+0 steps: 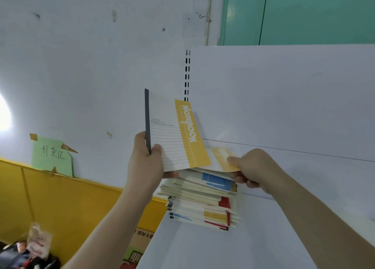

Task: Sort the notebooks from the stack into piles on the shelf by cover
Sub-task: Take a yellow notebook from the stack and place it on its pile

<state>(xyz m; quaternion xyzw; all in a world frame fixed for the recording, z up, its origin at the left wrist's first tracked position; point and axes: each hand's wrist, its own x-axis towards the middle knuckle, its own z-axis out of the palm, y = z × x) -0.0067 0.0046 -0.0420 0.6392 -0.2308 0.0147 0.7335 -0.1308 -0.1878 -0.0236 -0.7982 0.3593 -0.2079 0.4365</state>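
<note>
A tall stack of notebooks [203,201] with blue, red and yellow cover panels sits on the white shelf [263,238] near its left end. My left hand [146,159] grips a yellow-banded notebook [172,139] by its dark spine and holds it upright above the stack. My right hand [251,167] pinches the right edge of a second yellow-banded notebook [225,159], which lies flat on top of the stack, partly hidden behind the raised one.
The shelf's white back panel [284,98] with a slotted upright [187,76] rises behind the stack. To the left are a white wall, a green paper note [51,157], a yellow panel [60,203], and a cardboard box [140,246] below the shelf.
</note>
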